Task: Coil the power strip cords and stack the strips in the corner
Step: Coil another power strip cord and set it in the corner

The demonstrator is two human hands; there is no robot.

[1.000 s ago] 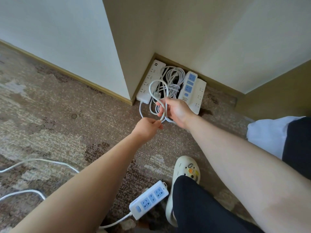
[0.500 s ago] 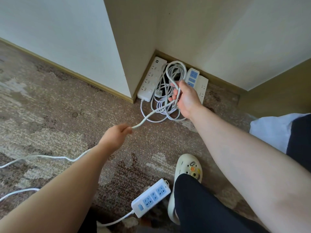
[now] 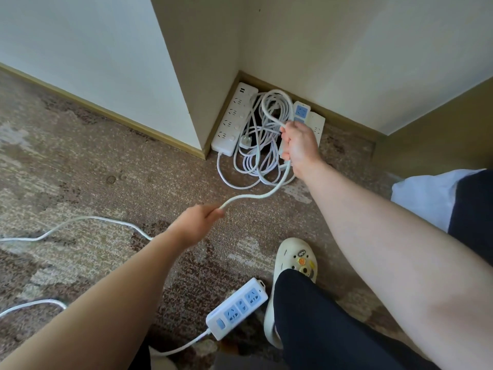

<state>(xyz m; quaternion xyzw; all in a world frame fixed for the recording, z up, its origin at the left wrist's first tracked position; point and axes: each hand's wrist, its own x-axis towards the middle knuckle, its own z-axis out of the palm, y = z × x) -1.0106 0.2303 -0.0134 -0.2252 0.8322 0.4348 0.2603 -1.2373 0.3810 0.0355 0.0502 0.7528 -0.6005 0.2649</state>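
My right hand (image 3: 299, 144) grips a bundle of white cord loops (image 3: 274, 108) raised over the corner. From it the cord (image 3: 250, 196) runs down to my left hand (image 3: 198, 222), which pinches it and holds it off the carpet. Behind my left hand the cord trails away to the left over the floor. In the corner lie a long white power strip (image 3: 234, 120) along the wall, a blue-socket strip (image 3: 302, 111) and another white strip (image 3: 317, 126), with coiled cords (image 3: 249, 158) between them. A blue-socket strip (image 3: 237, 307) lies near my foot.
Patterned brown carpet (image 3: 80, 161) covers the floor. A wall pillar (image 3: 192, 76) juts out left of the corner. My cream clog (image 3: 293, 265) and dark trouser leg sit at bottom centre. A second cord loop (image 3: 34, 304) lies at lower left.
My right hand has lifted the loops back toward the corner. My left hand has slid left and down along the cord, drawing out a length between the two hands.
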